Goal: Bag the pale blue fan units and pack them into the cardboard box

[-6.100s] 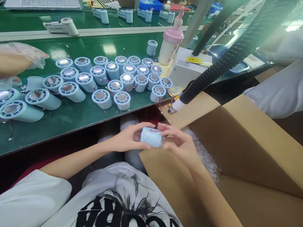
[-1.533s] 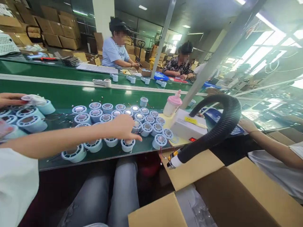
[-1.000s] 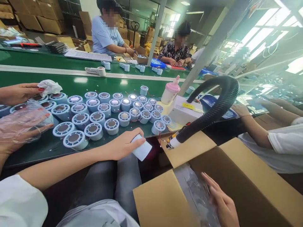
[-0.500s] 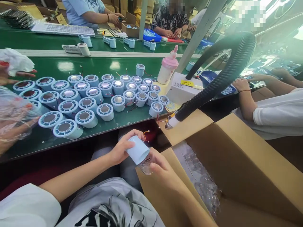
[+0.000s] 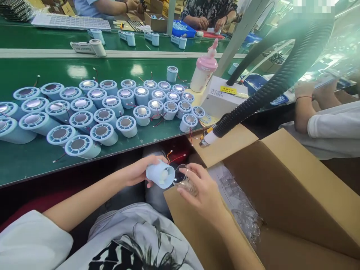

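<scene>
My left hand (image 5: 142,169) is closed around a light-blue cylindrical housing (image 5: 158,174), tilted so its open end faces right and toward me. A pale part shows inside it, and thin red and yellow wires stick out behind. In my right hand (image 5: 201,189) is a clear plastic cup (image 5: 189,184), its round rim turned toward the housing's mouth, with a small gap between them. Fingers hide part of the cup. Beyond my hands, many similar blue housings (image 5: 104,133) stand on the green bench (image 5: 157,141), most with a round metallic disc on top.
An open cardboard box (image 5: 281,195) at my right holds clear plastic pieces (image 5: 244,213). A black corrugated hose (image 5: 247,108) with a metal nozzle arches over it. A pink-capped bottle (image 5: 204,71) stands beside a white box (image 5: 225,95). Co-workers sit across the bench and at the right.
The housing has turned so its open end now shows, and the clear cup has moved right, away from it. Another person's hands with a plastic bag have left at the left, where more housings stand.
</scene>
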A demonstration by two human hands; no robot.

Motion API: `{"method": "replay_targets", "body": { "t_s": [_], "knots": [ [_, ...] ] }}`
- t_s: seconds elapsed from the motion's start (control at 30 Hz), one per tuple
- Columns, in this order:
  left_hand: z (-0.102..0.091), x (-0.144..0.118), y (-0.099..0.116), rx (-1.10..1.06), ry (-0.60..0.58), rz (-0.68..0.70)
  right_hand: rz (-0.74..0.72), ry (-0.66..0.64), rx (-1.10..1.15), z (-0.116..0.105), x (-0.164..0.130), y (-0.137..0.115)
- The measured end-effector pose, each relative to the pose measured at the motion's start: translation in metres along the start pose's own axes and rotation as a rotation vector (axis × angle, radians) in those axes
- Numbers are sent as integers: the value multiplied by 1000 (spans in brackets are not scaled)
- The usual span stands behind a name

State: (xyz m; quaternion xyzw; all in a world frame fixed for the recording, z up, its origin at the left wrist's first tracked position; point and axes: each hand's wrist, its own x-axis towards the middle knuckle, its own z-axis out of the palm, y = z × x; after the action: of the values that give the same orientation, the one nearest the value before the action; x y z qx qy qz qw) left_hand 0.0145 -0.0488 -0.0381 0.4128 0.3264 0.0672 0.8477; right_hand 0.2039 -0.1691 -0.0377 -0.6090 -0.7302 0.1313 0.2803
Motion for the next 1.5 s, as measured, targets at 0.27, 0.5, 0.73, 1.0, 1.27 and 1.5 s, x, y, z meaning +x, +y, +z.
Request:
{"method": "replay_targets", "body": {
  "t_s": [0.27, 0.5, 0.73, 1.0, 1.27, 1.5],
  "knots": [
    [10, 0, 1, 793, -43, 118, -84, -170, -322, 6, 20, 4],
    [11, -6, -1, 1160, 184, 498, 90, -263, 263, 6, 21, 10],
    [-3, 4, -14, 932, 211, 643, 240, -82, 464, -3, 17, -1],
    [-8, 9, -25, 781, -69, 514, 483, -13, 694, -5, 12, 7],
    [9, 2, -21, 256, -10, 288, 239, -47, 708, -3, 4, 19],
    [8, -5, -14, 419, -67, 321, 64, -46, 502, -1, -11, 21]
  ]
}}
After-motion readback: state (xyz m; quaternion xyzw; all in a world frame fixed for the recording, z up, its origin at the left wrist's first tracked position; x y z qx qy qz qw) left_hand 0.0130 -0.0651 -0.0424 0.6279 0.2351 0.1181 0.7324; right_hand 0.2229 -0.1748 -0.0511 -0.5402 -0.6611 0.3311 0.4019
